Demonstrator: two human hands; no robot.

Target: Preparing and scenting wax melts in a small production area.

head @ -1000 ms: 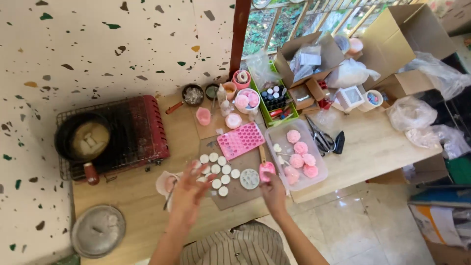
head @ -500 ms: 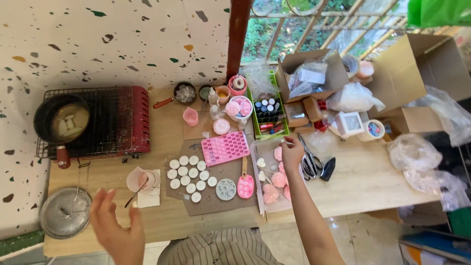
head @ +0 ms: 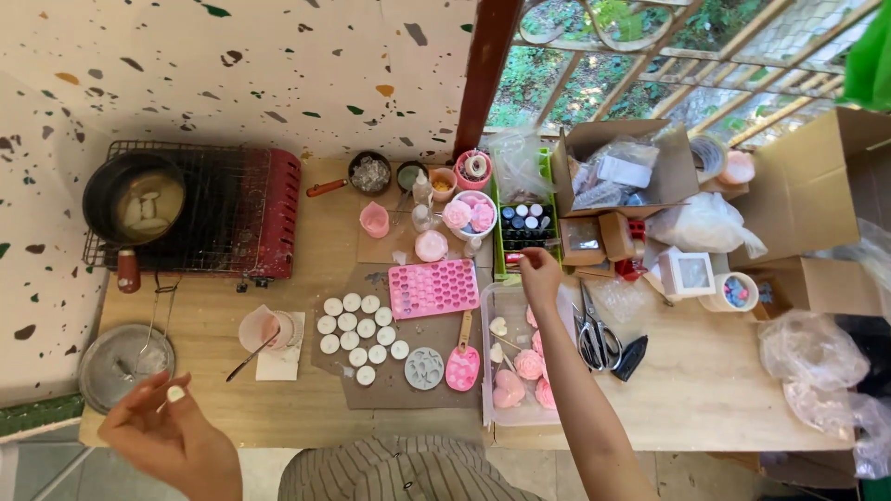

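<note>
My left hand (head: 172, 441) hovers off the table's near left corner, fingers loosely pinched, with a small white bit at the fingertips; I cannot tell whether it is held. It is nearest the metal lid (head: 125, 366). My right hand (head: 540, 271) reaches across the clear tray of pink shapes (head: 497, 306) to the front edge of the green tray of small bottles (head: 522, 227), fingers curled. Rows of white round discs (head: 357, 329) lie on a brown mat beside a pink silicone mould (head: 433, 288).
A red camp stove (head: 274, 213) carries a black pan (head: 130, 199) at the far left. A pink cup (head: 263, 329), grey round mould (head: 424, 368), scissors (head: 594, 334), cups and bowls by the wall, cardboard boxes (head: 640, 158) and plastic bags crowd the table.
My left hand drew back from the white discs to the near left corner. My right hand moved from the clear tray up to the green bottle tray. The view shifted.
</note>
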